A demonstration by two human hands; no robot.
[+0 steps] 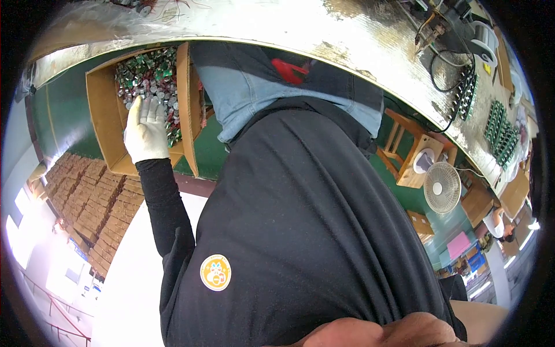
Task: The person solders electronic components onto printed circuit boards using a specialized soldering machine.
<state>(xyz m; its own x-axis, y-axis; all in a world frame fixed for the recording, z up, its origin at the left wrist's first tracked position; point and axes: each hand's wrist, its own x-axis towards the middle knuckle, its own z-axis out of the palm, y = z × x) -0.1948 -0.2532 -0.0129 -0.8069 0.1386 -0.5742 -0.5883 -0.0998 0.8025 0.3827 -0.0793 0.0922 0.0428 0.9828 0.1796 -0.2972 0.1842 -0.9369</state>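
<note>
The small parts [151, 74] lie in a big messy heap. Lots of them are round and shiny silver, like fat little buttons. Bits of bright green board and thin red wires poke out between them. The heap sits inside a brown cardboard box [99, 110] with its top open.

The left grip [146, 130], a hand in a white glove, is over the near part of the box. It is open, with the fingers nearly straight and close together. The fingertips point at the heap. The parts are just past the fingertips and to their right; I cannot tell if they touch. The right grip is out of view, so I cannot tell if it is open.

Just right of the box are blue jeans [228, 87]. The bench [254, 20] runs along the far side of the box. Well to the right of the box is a wooden stool [409, 176], and past it a round fan [442, 187]. Far from the box, on its near left side, stand lots of brown stacks [95, 194] on the floor.
</note>
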